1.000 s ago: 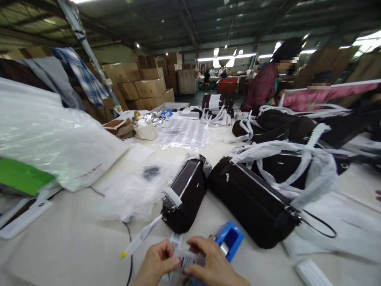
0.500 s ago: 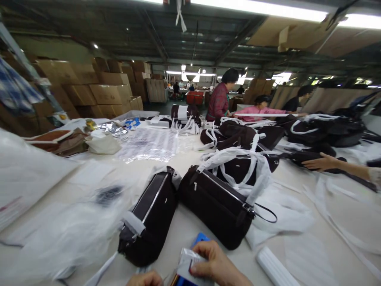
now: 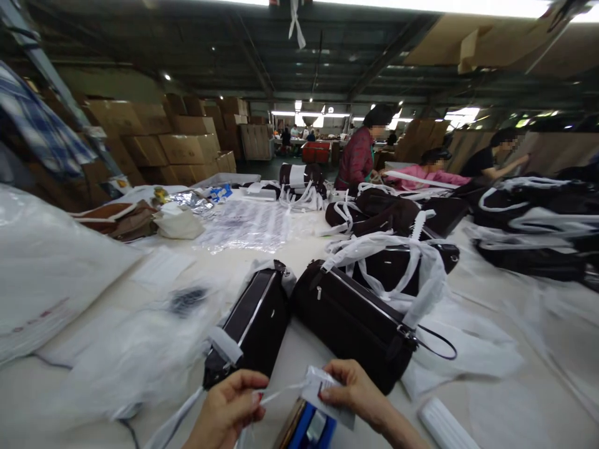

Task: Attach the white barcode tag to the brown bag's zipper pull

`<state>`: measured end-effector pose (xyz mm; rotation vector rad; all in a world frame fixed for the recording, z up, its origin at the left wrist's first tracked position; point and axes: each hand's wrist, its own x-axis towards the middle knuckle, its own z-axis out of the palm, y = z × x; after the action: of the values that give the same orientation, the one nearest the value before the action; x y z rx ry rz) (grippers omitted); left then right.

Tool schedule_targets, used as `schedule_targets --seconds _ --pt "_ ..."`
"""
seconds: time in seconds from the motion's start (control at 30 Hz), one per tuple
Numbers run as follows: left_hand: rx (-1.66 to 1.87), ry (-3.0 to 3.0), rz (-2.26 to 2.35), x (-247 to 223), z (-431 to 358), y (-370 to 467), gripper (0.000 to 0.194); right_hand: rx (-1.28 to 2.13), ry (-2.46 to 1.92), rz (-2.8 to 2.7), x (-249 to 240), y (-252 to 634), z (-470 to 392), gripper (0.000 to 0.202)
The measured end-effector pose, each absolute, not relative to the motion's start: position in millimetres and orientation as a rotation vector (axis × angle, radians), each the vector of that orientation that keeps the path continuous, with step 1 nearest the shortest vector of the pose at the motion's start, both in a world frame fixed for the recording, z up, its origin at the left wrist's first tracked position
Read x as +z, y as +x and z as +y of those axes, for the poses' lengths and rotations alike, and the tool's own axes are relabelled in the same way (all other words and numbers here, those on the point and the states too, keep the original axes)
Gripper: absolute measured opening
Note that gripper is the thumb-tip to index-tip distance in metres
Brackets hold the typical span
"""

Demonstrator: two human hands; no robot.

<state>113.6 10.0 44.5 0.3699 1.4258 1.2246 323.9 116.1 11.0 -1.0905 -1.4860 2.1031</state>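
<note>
- Table (image 3: 515,399), pale and covered with work: dark bags lie across it, many with white wrapping bound round their straps, and three other people are busy at the far end.
- Dark brown bag (image 3: 350,321) lies just beyond my hands, its strap already wrapped in white, so I judge that one done up to the tagging.
- Smaller dark bag (image 3: 253,327) lies beside it on the left, touching it, with a white strip round its near end and its long white strap (image 3: 175,421) trailing toward me.
- My right hand (image 3: 358,393) is closed in a pinch on the small clear-sleeved tag (image 3: 322,390).
- My left hand (image 3: 229,411) pinches the thin white strip (image 3: 283,394) that runs to the tag, pulled taut between both hands.
- Blue dispenser (image 3: 309,430) sits right under the tag.
- The tag is still in my hands, not fixed to either bag; I judge that step is what remains.
</note>
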Motion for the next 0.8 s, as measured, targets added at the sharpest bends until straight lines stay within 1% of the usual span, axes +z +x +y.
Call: schedule_targets --seconds 0.1,0.2,0.23,0.3,0.37,0.43,0.5,0.6,0.73,0.8 --pt "1.297 0.317 1.360 58 18 115 0.027 2.119 -1.034 -1.517 9 321 121 0.031" --pt "1.329 0.298 1.307 62 23 113 0.023 2.106 -1.026 -1.633 3 317 127 0.029" --pt "1.336 0.296 1.288 63 25 112 0.022 2.058 -1.032 -1.737 2 315 129 0.026" --pt "1.333 0.314 1.248 65 28 113 0.020 1.843 -1.056 -2.005 5 310 130 0.025" --pt "1.320 0.333 1.215 69 32 116 0.017 1.589 -1.045 -2.200 13 303 128 0.039" --pt "1.328 0.341 1.192 73 37 120 0.016 1.503 -0.976 -2.211 24 293 122 0.056" --pt "1.345 0.322 1.160 75 42 123 0.016 1.545 -0.838 -2.113 35 281 114 0.061" --pt "1.357 0.207 1.084 75 47 124 0.013 1.591 -0.610 -1.925 39 263 101 0.058" --pt "1.357 0.023 1.023 72 47 120 0.007 1.780 -0.589 -1.610 21 243 90 0.047" --pt "1.364 0.008 1.021 70 45 118 0.007 1.916 -0.604 -1.461 10 237 88 0.052"
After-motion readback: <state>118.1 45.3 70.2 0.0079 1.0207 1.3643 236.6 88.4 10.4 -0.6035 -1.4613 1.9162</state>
